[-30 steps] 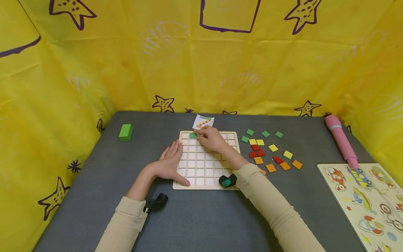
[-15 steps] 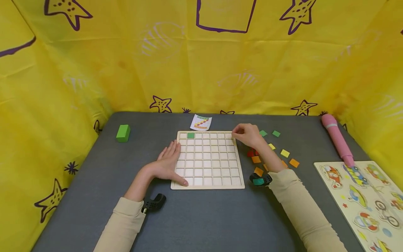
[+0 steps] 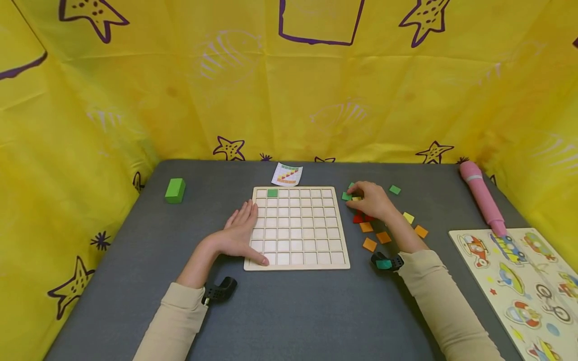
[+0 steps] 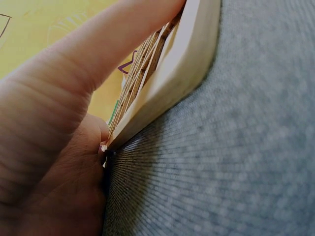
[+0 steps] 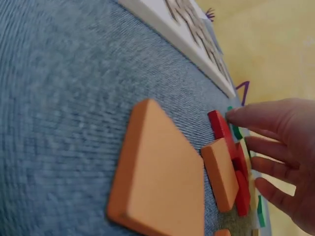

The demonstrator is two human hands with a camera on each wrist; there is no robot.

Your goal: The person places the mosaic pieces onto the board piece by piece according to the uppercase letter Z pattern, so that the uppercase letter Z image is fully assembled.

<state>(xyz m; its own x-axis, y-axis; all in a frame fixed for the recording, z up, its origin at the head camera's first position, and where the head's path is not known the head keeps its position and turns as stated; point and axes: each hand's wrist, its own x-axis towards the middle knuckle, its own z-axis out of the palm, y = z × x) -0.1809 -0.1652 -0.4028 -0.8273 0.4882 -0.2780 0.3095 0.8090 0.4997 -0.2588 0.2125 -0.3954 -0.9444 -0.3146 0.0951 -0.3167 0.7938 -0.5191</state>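
Observation:
My left hand (image 3: 241, 233) rests at the left side of the wooden grid board (image 3: 296, 267), fingers straight along its edge and thumb over its lower left corner. One green square tile (image 3: 272, 193) lies in the board's top row. To the right of the board, my right hand (image 3: 372, 200) reaches over the loose tiles, thumb and index finger apart beside a green tile (image 3: 346, 196). In the right wrist view its fingers (image 5: 275, 169) are spread above red tiles (image 5: 222, 130) and a green one, and no tile is seen lifted.
Orange tiles (image 3: 370, 244), yellow tiles (image 3: 408, 217) and another green tile (image 3: 395, 190) lie around the right hand. A pattern card (image 3: 287, 174) lies behind the board. A green block (image 3: 175, 190) is at left; a pink microphone (image 3: 485, 200) and picture puzzle (image 3: 519, 281) are at right.
My right hand has left the green tile in the board's top row and moved right to the loose tiles, its fingers now parted. The left hand stays at the board's edge.

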